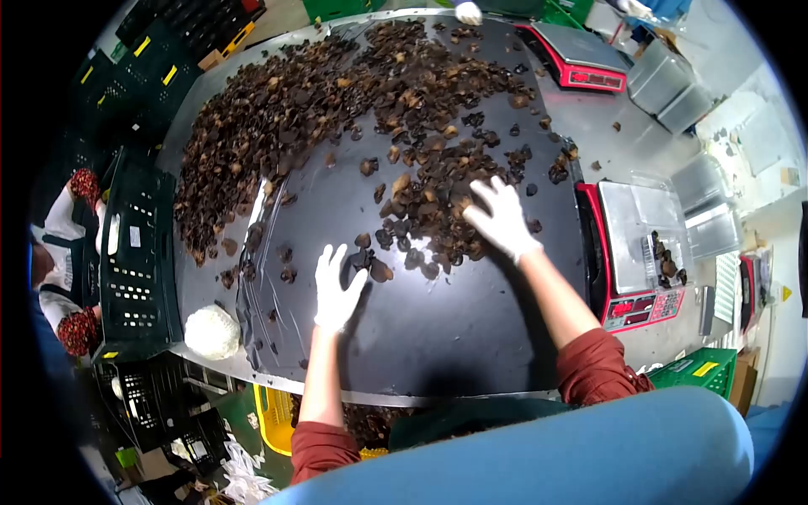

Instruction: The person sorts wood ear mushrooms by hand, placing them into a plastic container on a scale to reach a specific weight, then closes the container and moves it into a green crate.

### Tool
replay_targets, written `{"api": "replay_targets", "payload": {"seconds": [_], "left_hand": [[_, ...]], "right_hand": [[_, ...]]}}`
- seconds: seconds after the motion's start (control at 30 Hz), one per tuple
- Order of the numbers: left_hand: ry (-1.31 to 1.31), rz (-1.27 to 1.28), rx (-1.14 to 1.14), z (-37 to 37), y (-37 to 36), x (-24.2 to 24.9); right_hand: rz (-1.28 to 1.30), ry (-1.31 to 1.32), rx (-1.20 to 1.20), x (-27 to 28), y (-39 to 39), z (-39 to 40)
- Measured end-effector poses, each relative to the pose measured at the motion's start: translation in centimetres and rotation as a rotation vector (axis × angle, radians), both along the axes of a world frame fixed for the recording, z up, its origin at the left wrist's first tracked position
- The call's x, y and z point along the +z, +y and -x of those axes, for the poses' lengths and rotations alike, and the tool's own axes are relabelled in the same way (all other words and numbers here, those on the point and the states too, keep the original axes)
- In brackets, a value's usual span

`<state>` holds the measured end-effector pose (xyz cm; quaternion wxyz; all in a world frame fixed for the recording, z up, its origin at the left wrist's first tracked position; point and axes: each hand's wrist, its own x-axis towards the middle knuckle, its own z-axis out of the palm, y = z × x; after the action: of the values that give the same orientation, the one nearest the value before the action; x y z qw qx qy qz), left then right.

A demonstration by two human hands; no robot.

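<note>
Brown-black wood ear mushrooms (446, 189) lie in a loose heap at the middle of the dark table sheet (421, 328). My right hand (505, 220), in a white glove, rests at the right side of this heap with its fingers spread, touching some pieces. To the left, my white-gloved left hand (339, 290) is open, fingers apart, beside a few mushroom pieces at the heap's near edge. A much larger mass of wood ears (278, 118) covers the far left of the table.
At right is a red scale (635, 244) bearing a clear box (665, 261) with mushrooms. Another scale (581, 55) stands farther back, near stacked clear containers (665, 80). Left are a dark crate (139, 261), a white bundle (212, 332) and a co-worker's red-patterned sleeves (80, 330).
</note>
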<state>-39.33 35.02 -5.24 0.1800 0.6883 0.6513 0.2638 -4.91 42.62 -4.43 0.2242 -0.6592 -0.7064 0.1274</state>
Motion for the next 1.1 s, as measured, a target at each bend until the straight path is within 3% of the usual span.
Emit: {"api": "replay_targets", "payload": {"seconds": [0.03,0.1,0.17,0.3,0.37,0.47,0.6,0.67,0.77,0.83,0.97,1.1], "left_hand": [[0.045,-0.033,0.003,-0.6,1.5,-1.7],[0.052,-0.147,-0.022,-1.9,3.8,-3.7],[-0.019,-0.172,-0.019,-3.7,5.5,-3.7],[-0.035,-0.206,-0.010,-4.7,8.2,-3.3],[0.016,-0.231,0.035,-4.3,10.1,-3.6],[0.065,-0.236,0.090,-3.2,13.1,-4.4],[0.254,-0.094,0.123,-3.1,16.4,-3.7],[0.336,-0.032,0.105,-3.6,17.5,-3.3],[0.393,0.026,0.047,-4.9,18.8,-3.6],[0.330,0.009,-0.017,-6.1,19.7,-3.8],[0.124,-0.062,-0.250,-10.2,21.0,-4.1],[-0.229,0.030,-0.353,-13.5,19.1,-3.6]], "right_hand": [[-0.025,-0.066,0.088,-0.7,-1.0,1.1],[-0.367,0.104,0.388,-1.5,-3.2,2.0],[-0.197,-0.081,0.444,-0.2,-7.3,3.3],[-0.243,0.118,0.652,2.4,-10.1,2.2],[-0.240,0.215,0.558,3.1,-8.0,0.3],[-0.477,0.176,0.194,1.6,-2.4,-3.7],[-0.178,0.041,-0.350,-2.5,3.8,-9.4],[-0.055,-0.014,-0.422,-5.6,6.0,-11.4],[-0.022,-0.147,-0.440,-5.6,7.4,-10.5],[-0.148,-0.110,-0.322,-5.7,8.6,-9.2],[-0.082,0.107,-0.053,-6.0,10.5,-5.2],[-0.127,0.330,0.224,-4.0,8.6,-2.2]]}}
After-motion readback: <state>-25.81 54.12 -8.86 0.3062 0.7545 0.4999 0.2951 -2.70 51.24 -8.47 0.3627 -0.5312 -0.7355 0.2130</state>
